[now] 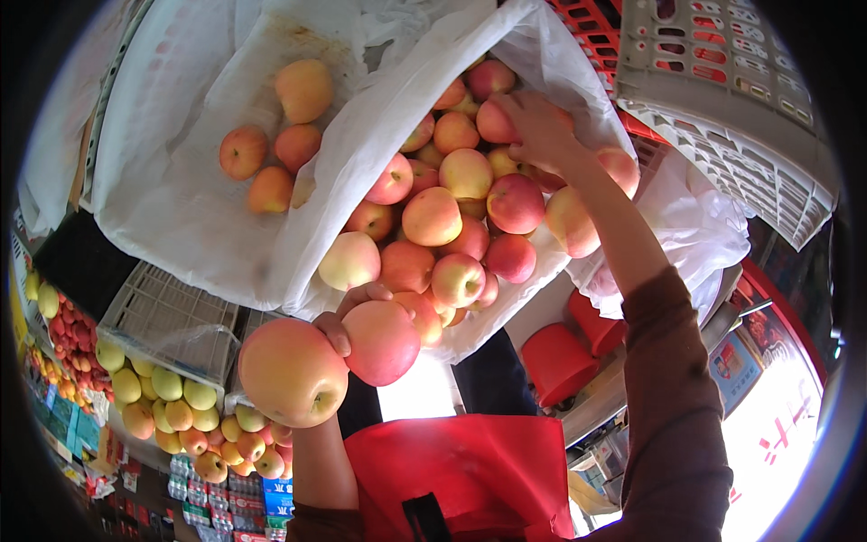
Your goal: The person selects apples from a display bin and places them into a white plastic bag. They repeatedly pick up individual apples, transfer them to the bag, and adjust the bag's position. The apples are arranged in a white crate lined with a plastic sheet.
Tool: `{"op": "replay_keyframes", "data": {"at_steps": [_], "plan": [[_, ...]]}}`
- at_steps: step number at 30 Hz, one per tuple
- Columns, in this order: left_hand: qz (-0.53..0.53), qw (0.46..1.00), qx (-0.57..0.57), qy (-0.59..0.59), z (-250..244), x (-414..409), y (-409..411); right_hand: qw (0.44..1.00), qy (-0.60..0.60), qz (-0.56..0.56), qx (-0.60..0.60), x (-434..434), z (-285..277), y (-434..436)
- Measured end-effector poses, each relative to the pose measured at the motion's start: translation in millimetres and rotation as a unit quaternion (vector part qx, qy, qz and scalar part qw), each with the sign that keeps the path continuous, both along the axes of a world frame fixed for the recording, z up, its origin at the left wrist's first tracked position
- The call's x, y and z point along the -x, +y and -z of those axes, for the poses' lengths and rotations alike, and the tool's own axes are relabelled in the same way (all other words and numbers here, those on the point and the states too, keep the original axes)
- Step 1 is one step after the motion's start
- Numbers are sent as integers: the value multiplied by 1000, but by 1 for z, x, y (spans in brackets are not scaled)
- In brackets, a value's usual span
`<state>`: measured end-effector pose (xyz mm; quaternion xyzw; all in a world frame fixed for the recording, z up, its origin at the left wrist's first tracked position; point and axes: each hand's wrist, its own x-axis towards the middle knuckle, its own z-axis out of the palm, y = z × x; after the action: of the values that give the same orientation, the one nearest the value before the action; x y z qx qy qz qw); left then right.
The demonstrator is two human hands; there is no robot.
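My left hand (335,328) holds two large apples in front of the liner's near edge. One is a yellow-red apple (291,372), nearest the camera; beside it sits a pinker apple (381,343). Most of that hand is hidden behind them. Deep in the pile, my right hand (542,132) has its fingers curled over a red apple (495,122). Many red and yellow apples (432,217) lie heaped around it in a white-lined container (521,24). To the left, a second container with a white liner (189,230) carries several apples (244,152).
A grey plastic crate (731,122) stands at upper right, near a white plastic bag (691,217). Red buckets (559,362) sit below it. At lower left are a wire-grid crate (173,318), piled yellow-green fruit (166,386) and packed bottles (217,501). A red apron (467,467) covers my front.
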<state>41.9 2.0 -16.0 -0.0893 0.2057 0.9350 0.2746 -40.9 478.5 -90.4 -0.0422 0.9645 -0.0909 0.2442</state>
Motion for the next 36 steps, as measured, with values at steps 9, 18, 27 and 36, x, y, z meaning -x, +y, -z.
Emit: {"op": "replay_keyframes", "data": {"at_steps": [9, 18, 27, 36], "plan": [[2, 1000, 0, -18, -5, 9, -4, 535, -175, 589, 580, -15, -82, -53], [57, 997, 9, -53, -59, 58, -1, 625, -226, 321, 675, 104, -33, -226], [-101, 994, -15, 46, -32, 37, -33, 906, 0, 239, 350, 192, 112, -410], [-105, 994, -13, 7, -5, 19, -34, 951, -44, 64, 301, 166, 84, -417]]}}
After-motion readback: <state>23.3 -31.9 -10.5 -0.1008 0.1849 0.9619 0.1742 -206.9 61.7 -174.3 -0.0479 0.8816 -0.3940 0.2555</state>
